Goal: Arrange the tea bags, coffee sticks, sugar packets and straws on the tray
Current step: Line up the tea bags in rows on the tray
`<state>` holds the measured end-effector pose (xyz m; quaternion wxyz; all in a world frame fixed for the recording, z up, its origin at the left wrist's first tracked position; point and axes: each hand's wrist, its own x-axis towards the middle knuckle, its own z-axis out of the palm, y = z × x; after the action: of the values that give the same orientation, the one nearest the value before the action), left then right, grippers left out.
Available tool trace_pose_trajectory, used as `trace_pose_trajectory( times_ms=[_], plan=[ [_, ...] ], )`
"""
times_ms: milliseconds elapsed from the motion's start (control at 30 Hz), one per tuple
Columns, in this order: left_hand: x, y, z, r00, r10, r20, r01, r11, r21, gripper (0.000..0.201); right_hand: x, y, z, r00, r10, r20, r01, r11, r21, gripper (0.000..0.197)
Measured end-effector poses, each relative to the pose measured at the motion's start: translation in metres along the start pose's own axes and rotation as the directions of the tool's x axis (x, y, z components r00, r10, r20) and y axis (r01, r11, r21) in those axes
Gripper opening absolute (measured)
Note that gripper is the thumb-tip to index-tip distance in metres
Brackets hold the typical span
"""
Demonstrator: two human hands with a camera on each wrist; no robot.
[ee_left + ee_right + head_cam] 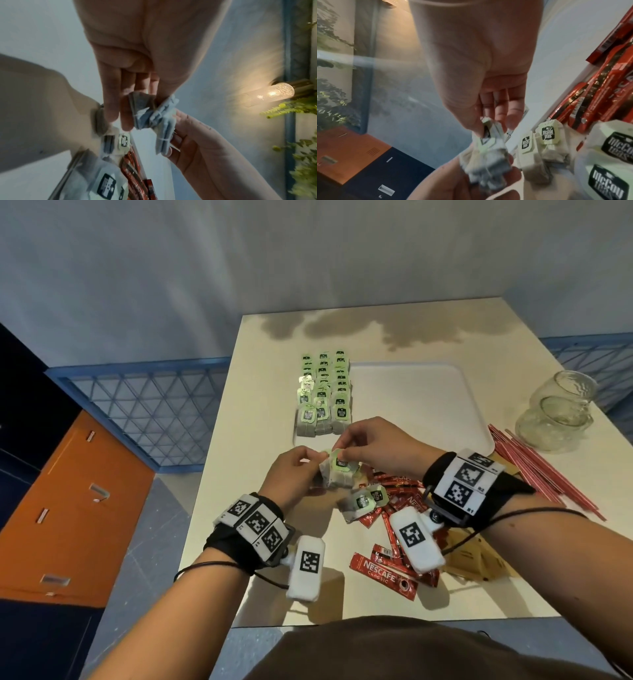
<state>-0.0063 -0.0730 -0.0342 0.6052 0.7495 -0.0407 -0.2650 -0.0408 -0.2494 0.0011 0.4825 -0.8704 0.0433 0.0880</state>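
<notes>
Both hands hold a small bundle of tea bags [339, 474] above the table, just in front of the white tray [411, 405]. My left hand [313, 462] grips the bundle [150, 115] from the left. With thumb and finger, my right hand [342, 451] pinches a green tag on top of the bundle [489, 159]. Rows of green-tagged tea bags [323, 392] fill the tray's left side. Loose tea bags [368, 501] lie on red coffee sticks [383, 573]. Brown sugar packets [479, 559] and red straws [541, 474] lie to the right.
Two glass jars [555, 412] stand at the table's right edge beyond the straws. The table's near edge is just below my forearms, with an orange and dark cabinet [68, 508] on the floor to the left. A wall rises behind the table.
</notes>
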Motion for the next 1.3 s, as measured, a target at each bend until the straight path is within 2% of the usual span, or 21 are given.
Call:
trace_pose_trajectory(
  times_ms=[33, 67, 133, 200, 267, 300, 367, 433, 500, 567, 633, 700, 767, 833, 933, 1000, 1067, 1167, 1300],
  plan=[
    [0.003, 0.001, -0.001, 0.999, 0.037, -0.026, -0.035, 0.997, 0.063, 0.016, 0.002, -0.001, 0.001, 0.999, 0.004, -0.043, -0.004, 1.000, -0.012, 0.003],
    [0.003, 0.002, -0.002, 0.997, 0.079, -0.018, -0.076, 0.986, 0.151, 0.028, 0.004, -0.001, 0.001, 0.997, 0.011, -0.082, -0.013, 1.000, -0.025, 0.002],
    [-0.002, 0.007, 0.002, 0.984, 0.165, 0.070, -0.179, 0.933, 0.311, 0.051, 0.008, -0.004, 0.004, 0.990, 0.012, -0.142, -0.020, 0.999, -0.050, 0.004],
    [-0.006, 0.011, 0.012, 0.949, 0.266, 0.170, -0.310, 0.885, 0.347, 0.060, 0.013, -0.007, 0.009, 0.986, -0.006, -0.166, -0.003, 0.999, -0.052, 0.009],
    [-0.004, 0.007, 0.019, 0.935, 0.301, 0.186, -0.347, 0.884, 0.313, 0.062, 0.018, -0.010, 0.014, 0.990, -0.013, -0.143, 0.012, 1.000, -0.009, 0.011],
    [-0.001, 0.005, 0.020, 0.949, 0.275, 0.155, -0.310, 0.909, 0.278, 0.060, 0.020, -0.011, 0.016, 0.993, -0.016, -0.117, 0.015, 1.000, -0.007, 0.013],
    [0.007, 0.001, 0.017, 0.981, 0.177, 0.073, -0.189, 0.959, 0.211, 0.043, 0.023, -0.012, 0.019, 0.999, 0.002, -0.045, 0.000, 0.999, 0.050, 0.019],
    [0.011, -0.006, 0.012, 0.995, 0.088, 0.055, -0.095, 0.984, 0.149, 0.022, 0.025, -0.010, 0.018, 0.997, 0.074, 0.005, -0.073, 0.969, 0.236, 0.023],
    [0.013, -0.009, 0.008, 0.998, 0.012, 0.065, -0.015, 0.999, 0.045, 0.018, 0.028, -0.001, 0.016, 0.991, 0.127, -0.031, -0.114, 0.957, 0.268, 0.021],
    [0.012, -0.008, 0.001, 0.998, -0.046, 0.045, 0.050, 0.996, -0.073, 0.020, 0.031, 0.012, 0.013, 0.985, 0.142, -0.097, -0.140, 0.990, 0.026, 0.019],
    [0.015, -0.010, -0.008, 0.997, -0.070, 0.024, 0.073, 0.988, -0.140, 0.020, 0.033, 0.023, 0.013, 0.981, 0.168, -0.096, -0.184, 0.963, -0.197, 0.020],
    [0.017, -0.013, -0.015, 0.997, -0.077, -0.005, 0.075, 0.987, -0.139, 0.020, 0.034, 0.029, 0.015, 0.977, 0.194, -0.086, -0.211, 0.938, -0.276, 0.022],
    [0.020, -0.018, -0.017, 0.996, -0.081, -0.047, 0.076, 0.993, -0.087, 0.015, 0.035, 0.030, 0.019, 0.976, 0.200, -0.086, -0.217, 0.926, -0.310, 0.028],
    [0.024, -0.023, -0.020, 0.995, -0.052, -0.091, 0.063, 0.990, 0.130, 0.007, 0.037, 0.033, 0.022, 0.977, 0.196, -0.080, -0.212, 0.926, -0.311, 0.032],
    [0.024, -0.028, -0.017, 0.999, -0.029, -0.042, 0.044, 0.898, 0.437, 0.037, 0.040, 0.036, 0.025, 0.975, 0.207, -0.087, -0.224, 0.922, -0.315, 0.033],
    [0.022, -0.028, -0.011, 1.000, -0.003, -0.025, 0.018, 0.809, 0.588, 0.049, 0.043, 0.037, 0.027, 0.973, 0.206, -0.100, -0.228, 0.919, -0.320, 0.031],
    [0.025, -0.028, -0.007, 0.999, 0.009, -0.036, 0.017, 0.757, 0.653, 0.054, 0.044, 0.037, 0.029, 0.973, 0.206, -0.099, -0.227, 0.925, -0.306, 0.031],
    [0.030, -0.028, -0.002, 0.998, 0.006, -0.057, 0.034, 0.729, 0.684, 0.055, 0.043, 0.037, 0.031, 0.976, 0.195, -0.096, -0.214, 0.933, -0.290, 0.030],
    [0.030, -0.028, 0.001, 0.998, -0.003, -0.056, 0.039, 0.754, 0.656, 0.043, 0.042, 0.035, 0.026, 0.983, 0.169, -0.076, -0.182, 0.957, -0.226, 0.017]
  ],
)
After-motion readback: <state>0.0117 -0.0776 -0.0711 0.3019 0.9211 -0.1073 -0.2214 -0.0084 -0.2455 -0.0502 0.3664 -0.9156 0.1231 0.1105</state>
